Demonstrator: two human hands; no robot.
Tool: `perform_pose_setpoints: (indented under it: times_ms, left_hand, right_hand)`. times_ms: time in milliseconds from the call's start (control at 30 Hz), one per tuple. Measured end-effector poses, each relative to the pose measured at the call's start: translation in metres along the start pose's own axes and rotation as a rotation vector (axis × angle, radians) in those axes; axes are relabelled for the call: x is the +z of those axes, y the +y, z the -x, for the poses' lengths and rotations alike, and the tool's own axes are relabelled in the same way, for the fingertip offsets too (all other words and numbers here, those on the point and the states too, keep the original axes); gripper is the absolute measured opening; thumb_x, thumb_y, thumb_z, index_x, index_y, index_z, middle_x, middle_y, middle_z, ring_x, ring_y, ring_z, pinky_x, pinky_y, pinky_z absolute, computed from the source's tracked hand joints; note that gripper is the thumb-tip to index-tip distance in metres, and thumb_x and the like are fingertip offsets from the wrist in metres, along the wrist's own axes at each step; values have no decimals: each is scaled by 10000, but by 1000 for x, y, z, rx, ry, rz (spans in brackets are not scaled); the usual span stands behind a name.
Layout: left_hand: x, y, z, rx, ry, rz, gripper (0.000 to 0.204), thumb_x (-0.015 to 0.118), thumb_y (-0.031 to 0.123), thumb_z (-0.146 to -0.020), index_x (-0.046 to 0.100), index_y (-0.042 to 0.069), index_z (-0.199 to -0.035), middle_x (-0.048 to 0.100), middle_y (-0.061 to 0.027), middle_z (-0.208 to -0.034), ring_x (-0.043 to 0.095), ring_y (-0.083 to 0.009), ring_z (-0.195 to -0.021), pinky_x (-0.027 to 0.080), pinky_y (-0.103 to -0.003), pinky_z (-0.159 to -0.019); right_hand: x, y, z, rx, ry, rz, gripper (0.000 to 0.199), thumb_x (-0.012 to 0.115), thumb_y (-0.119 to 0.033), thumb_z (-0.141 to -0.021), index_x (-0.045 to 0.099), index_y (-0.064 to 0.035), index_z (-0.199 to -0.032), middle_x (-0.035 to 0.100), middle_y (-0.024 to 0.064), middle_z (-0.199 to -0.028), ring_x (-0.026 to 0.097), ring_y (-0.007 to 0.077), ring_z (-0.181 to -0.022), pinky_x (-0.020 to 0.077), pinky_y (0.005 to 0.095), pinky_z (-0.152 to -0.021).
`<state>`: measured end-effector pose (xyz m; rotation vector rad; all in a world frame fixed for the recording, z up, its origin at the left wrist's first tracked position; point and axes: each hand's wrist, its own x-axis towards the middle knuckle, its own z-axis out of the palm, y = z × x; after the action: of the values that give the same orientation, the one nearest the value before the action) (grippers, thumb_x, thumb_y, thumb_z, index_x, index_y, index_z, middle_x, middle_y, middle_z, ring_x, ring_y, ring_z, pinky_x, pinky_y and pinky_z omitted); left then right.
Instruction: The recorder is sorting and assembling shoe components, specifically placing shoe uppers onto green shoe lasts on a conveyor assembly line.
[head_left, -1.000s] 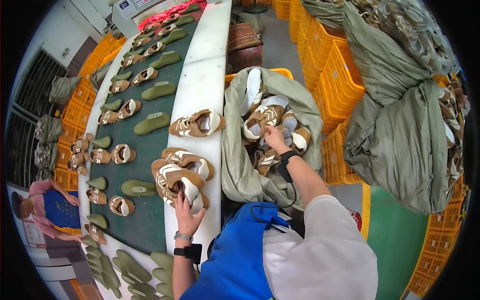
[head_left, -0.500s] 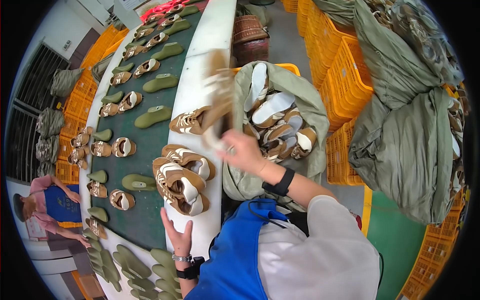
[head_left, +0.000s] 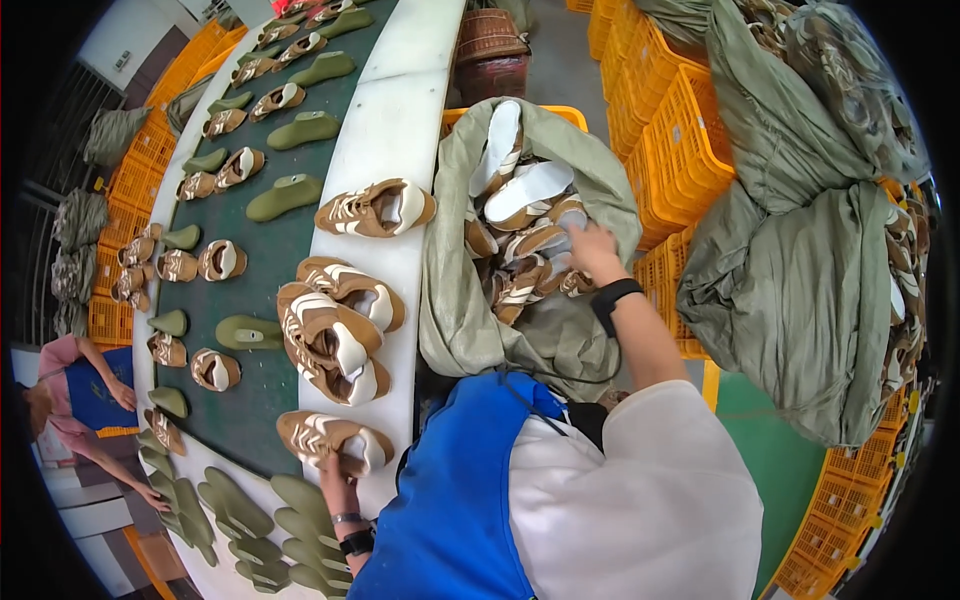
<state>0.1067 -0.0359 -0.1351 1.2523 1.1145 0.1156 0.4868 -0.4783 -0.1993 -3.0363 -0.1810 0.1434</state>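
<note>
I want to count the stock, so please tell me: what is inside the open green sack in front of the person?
The green sack holds brown-and-white shoes, several sole-up, piled loosely. The right hand reaches among them. Shoes deeper down are covered, so no total can be seen.

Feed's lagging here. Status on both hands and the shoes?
Left hand on a brown shoe at the white ledge. Right hand down in the sack among loose shoes. Grip unclear. Nothing blocking.

Yellow plastic crates stack at the far right, bulging grey-green cloth sacks beside them; olive shoe lasts lie far left.
</note>
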Motion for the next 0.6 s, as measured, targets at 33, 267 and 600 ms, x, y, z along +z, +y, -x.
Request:
perform_pose_setpoints:
  times_ms: [33,267,600]
  left_hand:
    - [4,-10,-2,-59,133,-87,487,573,376,-830,440,115,-1219,513,-37,-1130,494,-186,-1027,448,-372,-793]
    - [-9,1,-17,355,431,-172,652,579,184,-817,231,44,-1351,342,-139,-1322,390,-231,-1180,333,-390,-968]
    - [120,126,46,621,-407,-86,868,676,161,-730,128,98,-1401,266,-168,-1382,277,-262,-1279,265,-398,-1013]
  right_hand:
    - [9,18,8,72,-334,151,725,704,-373,-627,404,-223,-1269,502,141,-1142,448,341,-1097,420,471,-853]
    - [-75,35,27,-32,166,-355,423,621,-240,-603,633,-150,-1016,553,139,-1081,497,359,-986,415,406,-872]
    - [-204,-76,80,-672,94,-1295,527,574,-40,-614,517,-8,-1137,450,112,-1207,398,228,-1174,278,320,-999]
